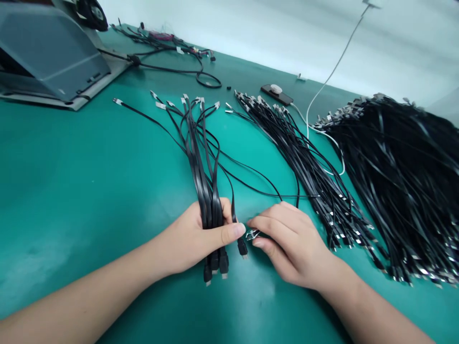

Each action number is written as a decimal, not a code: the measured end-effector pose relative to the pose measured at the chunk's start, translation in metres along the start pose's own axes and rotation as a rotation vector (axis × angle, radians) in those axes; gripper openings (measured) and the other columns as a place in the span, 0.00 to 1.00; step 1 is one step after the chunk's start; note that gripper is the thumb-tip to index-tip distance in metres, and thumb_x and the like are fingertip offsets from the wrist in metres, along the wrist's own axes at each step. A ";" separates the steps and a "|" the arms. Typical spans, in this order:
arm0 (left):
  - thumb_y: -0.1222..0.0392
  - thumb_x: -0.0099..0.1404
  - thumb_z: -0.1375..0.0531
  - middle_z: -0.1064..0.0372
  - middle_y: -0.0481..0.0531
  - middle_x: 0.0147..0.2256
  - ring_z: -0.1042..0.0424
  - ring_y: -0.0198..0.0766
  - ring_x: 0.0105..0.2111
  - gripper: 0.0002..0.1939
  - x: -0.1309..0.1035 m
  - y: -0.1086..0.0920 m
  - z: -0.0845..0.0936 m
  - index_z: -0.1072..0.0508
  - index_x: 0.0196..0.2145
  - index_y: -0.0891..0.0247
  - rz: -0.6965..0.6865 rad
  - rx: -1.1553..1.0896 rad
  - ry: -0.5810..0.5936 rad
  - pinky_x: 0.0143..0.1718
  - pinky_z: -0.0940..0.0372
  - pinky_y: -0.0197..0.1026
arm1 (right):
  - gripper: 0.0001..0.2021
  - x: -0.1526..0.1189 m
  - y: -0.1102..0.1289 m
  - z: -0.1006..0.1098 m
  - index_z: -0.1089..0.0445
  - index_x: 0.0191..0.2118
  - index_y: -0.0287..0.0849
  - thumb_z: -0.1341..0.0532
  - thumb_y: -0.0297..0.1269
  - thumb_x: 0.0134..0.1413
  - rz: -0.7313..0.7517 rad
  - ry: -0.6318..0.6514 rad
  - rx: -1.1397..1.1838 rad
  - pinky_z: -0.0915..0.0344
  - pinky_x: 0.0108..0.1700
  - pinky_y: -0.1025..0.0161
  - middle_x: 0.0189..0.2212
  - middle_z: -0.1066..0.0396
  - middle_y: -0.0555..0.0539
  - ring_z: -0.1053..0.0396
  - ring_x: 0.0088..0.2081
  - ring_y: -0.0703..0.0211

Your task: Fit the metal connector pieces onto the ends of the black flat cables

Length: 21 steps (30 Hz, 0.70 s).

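My left hand [193, 239] is closed around a bundle of flat black cables [201, 177], just above their lower plugs. The far ends of that bundle fan out over the green table, showing silver connectors. One cable plug [242, 247] hangs apart, below my left thumb. Just to the right, my right hand [290, 243] pinches a cable by its shiny metal connector [252, 234] between thumb and fingers. This connector is close to my left thumb tip. Part of the cable it belongs to is hidden behind my right hand.
A second bunch of black cables [297, 157] lies right of centre, beside a much larger cable pile [401, 177]. Behind them are a phone [277, 94] and a white cord [337, 145]. A grey machine [53, 52] stands at the back left, near tangled wires [168, 48].
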<state>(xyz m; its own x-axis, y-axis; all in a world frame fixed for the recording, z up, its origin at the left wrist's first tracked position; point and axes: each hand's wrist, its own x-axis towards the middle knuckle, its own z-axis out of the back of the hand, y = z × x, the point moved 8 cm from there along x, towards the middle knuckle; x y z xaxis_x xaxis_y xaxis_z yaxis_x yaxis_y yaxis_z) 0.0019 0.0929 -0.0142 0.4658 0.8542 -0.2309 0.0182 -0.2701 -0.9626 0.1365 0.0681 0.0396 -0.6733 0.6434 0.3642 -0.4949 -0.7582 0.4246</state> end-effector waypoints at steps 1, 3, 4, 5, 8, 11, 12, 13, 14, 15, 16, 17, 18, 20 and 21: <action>0.57 0.57 0.30 0.42 0.39 0.21 0.45 0.30 0.23 0.16 0.000 0.000 0.001 0.35 0.24 0.61 0.001 0.002 -0.009 0.24 0.48 0.34 | 0.09 0.001 -0.001 0.002 0.32 0.48 0.39 0.45 0.36 0.69 -0.013 -0.017 0.069 0.39 0.39 0.57 0.36 0.28 0.44 0.34 0.36 0.55; 0.57 0.56 0.30 0.42 0.39 0.21 0.45 0.30 0.23 0.16 0.000 0.000 0.001 0.35 0.24 0.62 0.001 0.009 -0.012 0.24 0.48 0.34 | 0.10 0.002 0.000 0.002 0.32 0.49 0.41 0.47 0.38 0.70 -0.023 -0.027 0.280 0.36 0.41 0.58 0.37 0.29 0.44 0.33 0.38 0.56; 0.57 0.56 0.29 0.42 0.40 0.21 0.44 0.30 0.23 0.16 0.000 0.000 0.000 0.34 0.24 0.62 0.000 0.013 -0.005 0.25 0.48 0.34 | 0.11 0.002 0.002 0.000 0.32 0.48 0.41 0.47 0.40 0.71 -0.019 -0.013 0.391 0.34 0.41 0.59 0.37 0.30 0.45 0.32 0.38 0.57; 0.57 0.56 0.29 0.42 0.40 0.21 0.44 0.31 0.23 0.16 0.000 0.000 -0.001 0.34 0.24 0.62 0.000 0.014 0.002 0.25 0.47 0.34 | 0.12 0.003 0.004 -0.003 0.31 0.48 0.41 0.47 0.41 0.71 -0.014 0.010 0.484 0.33 0.41 0.60 0.38 0.30 0.45 0.32 0.39 0.58; 0.56 0.56 0.29 0.40 0.40 0.21 0.42 0.31 0.23 0.16 0.001 0.000 -0.003 0.33 0.24 0.62 0.014 0.000 0.026 0.24 0.46 0.34 | 0.13 0.003 0.010 -0.011 0.30 0.49 0.41 0.46 0.42 0.70 0.005 0.058 0.628 0.33 0.42 0.63 0.40 0.31 0.45 0.32 0.40 0.60; 0.54 0.59 0.31 0.39 0.40 0.21 0.41 0.31 0.23 0.15 0.000 0.000 -0.003 0.33 0.26 0.62 -0.008 0.006 0.034 0.25 0.45 0.34 | 0.14 0.003 0.015 -0.015 0.30 0.49 0.40 0.47 0.44 0.71 0.025 0.088 0.596 0.34 0.45 0.62 0.40 0.30 0.44 0.32 0.42 0.60; 0.52 0.61 0.33 0.39 0.41 0.22 0.41 0.31 0.23 0.16 0.000 -0.001 -0.002 0.33 0.26 0.62 -0.033 0.018 0.025 0.26 0.45 0.34 | 0.16 0.003 0.017 -0.017 0.30 0.49 0.40 0.49 0.45 0.72 0.045 0.120 0.546 0.35 0.47 0.60 0.41 0.29 0.44 0.32 0.43 0.59; 0.50 0.64 0.35 0.39 0.41 0.22 0.41 0.31 0.24 0.17 0.000 -0.001 -0.001 0.33 0.26 0.62 -0.057 0.021 0.015 0.26 0.45 0.34 | 0.17 0.002 0.021 -0.020 0.30 0.48 0.40 0.50 0.46 0.72 0.067 0.166 0.483 0.36 0.48 0.58 0.42 0.28 0.43 0.32 0.43 0.58; 0.47 0.66 0.38 0.39 0.42 0.21 0.40 0.31 0.24 0.18 0.000 -0.001 0.000 0.33 0.25 0.62 -0.076 0.011 0.007 0.27 0.44 0.35 | 0.18 0.002 0.025 -0.023 0.31 0.48 0.41 0.52 0.46 0.73 0.093 0.220 0.418 0.37 0.50 0.57 0.43 0.28 0.43 0.32 0.44 0.57; 0.45 0.67 0.40 0.39 0.43 0.21 0.41 0.32 0.23 0.20 0.000 0.000 0.000 0.33 0.25 0.62 -0.085 -0.015 0.007 0.27 0.44 0.36 | 0.18 0.001 0.029 -0.028 0.31 0.48 0.41 0.53 0.47 0.73 0.119 0.279 0.362 0.39 0.51 0.55 0.46 0.27 0.43 0.33 0.46 0.56; 0.44 0.69 0.42 0.40 0.43 0.21 0.41 0.32 0.23 0.22 0.000 0.001 0.000 0.34 0.24 0.62 -0.083 -0.058 0.007 0.26 0.45 0.36 | 0.18 0.000 0.033 -0.032 0.31 0.48 0.42 0.53 0.47 0.73 0.139 0.336 0.318 0.40 0.52 0.55 0.47 0.27 0.44 0.33 0.47 0.55; 0.44 0.69 0.43 0.41 0.43 0.20 0.42 0.32 0.22 0.22 0.000 0.003 0.000 0.34 0.24 0.62 -0.077 -0.103 0.007 0.26 0.46 0.36 | 0.17 -0.001 0.036 -0.036 0.31 0.48 0.43 0.52 0.46 0.73 0.148 0.384 0.283 0.41 0.52 0.55 0.48 0.27 0.46 0.34 0.47 0.55; 0.44 0.70 0.44 0.41 0.44 0.20 0.42 0.32 0.22 0.23 0.000 0.004 0.000 0.34 0.24 0.62 -0.072 -0.145 0.005 0.25 0.47 0.37 | 0.15 -0.002 0.038 -0.040 0.32 0.48 0.44 0.51 0.45 0.72 0.144 0.417 0.252 0.41 0.52 0.55 0.47 0.26 0.47 0.34 0.47 0.56; 0.45 0.71 0.46 0.42 0.44 0.19 0.45 0.31 0.21 0.23 -0.002 0.005 0.001 0.35 0.23 0.63 -0.064 -0.217 -0.007 0.24 0.49 0.37 | 0.12 -0.002 0.032 -0.045 0.32 0.45 0.44 0.49 0.44 0.71 0.090 0.445 0.181 0.40 0.48 0.57 0.41 0.26 0.48 0.34 0.42 0.56; 0.46 0.71 0.46 0.43 0.44 0.19 0.45 0.31 0.20 0.23 -0.002 0.005 0.001 0.35 0.23 0.63 -0.058 -0.257 -0.009 0.23 0.50 0.37 | 0.11 -0.001 0.023 -0.046 0.32 0.44 0.44 0.48 0.42 0.70 0.031 0.423 0.125 0.39 0.45 0.57 0.38 0.27 0.48 0.35 0.40 0.56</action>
<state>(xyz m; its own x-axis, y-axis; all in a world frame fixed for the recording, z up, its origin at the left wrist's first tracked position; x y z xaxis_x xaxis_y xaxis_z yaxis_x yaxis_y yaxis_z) -0.0002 0.0902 -0.0190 0.4494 0.8753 -0.1787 0.2693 -0.3235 -0.9071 0.1005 0.0449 0.0114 -0.8650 0.5014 0.0182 -0.4185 -0.7410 0.5252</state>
